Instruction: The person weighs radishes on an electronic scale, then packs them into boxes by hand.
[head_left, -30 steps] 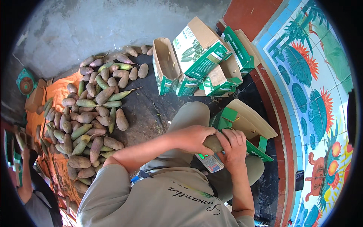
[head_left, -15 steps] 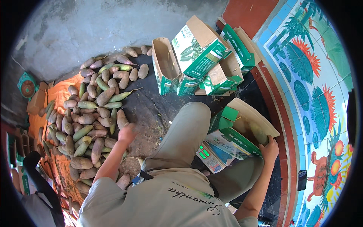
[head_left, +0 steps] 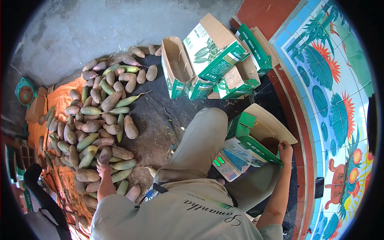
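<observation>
My left hand [head_left: 105, 172] is among a pile of radishes on the left, its fingers closed round the lower end of a brownish radish [head_left: 105, 155]. Green and brown radishes lie close about it, several touching one another. On the right, my right hand [head_left: 285, 152] grips the near right rim of an open green-and-white carton [head_left: 252, 149], beside its raised brown flap. Inside that carton is shadow, and I cannot make out its contents. The carton rests on a scale [head_left: 226, 168] with a lit green display, between my legs.
Several open cartons [head_left: 216, 50] stand grouped at the far side, one lying on others. An orange sheet [head_left: 60, 96] and a dark sheet [head_left: 160, 106] lie under the radishes. A painted tile wall [head_left: 340, 112] curves along the right. A phone [head_left: 319, 187] lies by it.
My left hand has moved nearer and leftward, from a radish at the pile's right edge to another one that it now grips. My right hand stays at the carton's rim.
</observation>
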A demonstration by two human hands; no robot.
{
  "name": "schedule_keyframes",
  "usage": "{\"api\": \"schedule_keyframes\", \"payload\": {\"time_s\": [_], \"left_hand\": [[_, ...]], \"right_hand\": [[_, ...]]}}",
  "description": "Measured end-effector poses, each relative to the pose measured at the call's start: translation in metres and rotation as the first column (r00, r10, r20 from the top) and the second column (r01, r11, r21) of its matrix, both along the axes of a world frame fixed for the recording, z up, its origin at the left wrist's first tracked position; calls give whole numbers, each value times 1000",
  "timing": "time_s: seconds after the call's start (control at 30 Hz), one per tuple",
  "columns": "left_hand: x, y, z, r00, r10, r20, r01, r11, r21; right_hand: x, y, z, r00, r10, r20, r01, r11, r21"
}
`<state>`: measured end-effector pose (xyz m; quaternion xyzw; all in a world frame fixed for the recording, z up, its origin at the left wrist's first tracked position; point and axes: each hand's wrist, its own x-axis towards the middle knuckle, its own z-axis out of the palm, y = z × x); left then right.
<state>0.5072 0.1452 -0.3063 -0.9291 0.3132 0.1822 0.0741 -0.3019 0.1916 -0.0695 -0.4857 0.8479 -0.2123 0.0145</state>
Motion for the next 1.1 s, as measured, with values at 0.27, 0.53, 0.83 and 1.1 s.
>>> {"api": "schedule_keyframes", "payload": {"time_s": [0.27,0.53,0.83,1.1], "left_hand": [[15,-25,-2,999,5,-34,3,976,220],[-5,4,-66,930,250,-270,-250,968,34],[-9,3,-158,414,512,-753,-706,703,90],[-113,-21,-65,-98,313,-945,-846,474,245]], "right_hand": [[40,8,8,972,-141,-187,108,978,-176],[45,9,9,969,-122,-213,91,984,-151],[53,-1,12,981,-80,-177,52,986,-158],[45,16,6,965,-107,-239,63,981,-183]]}}
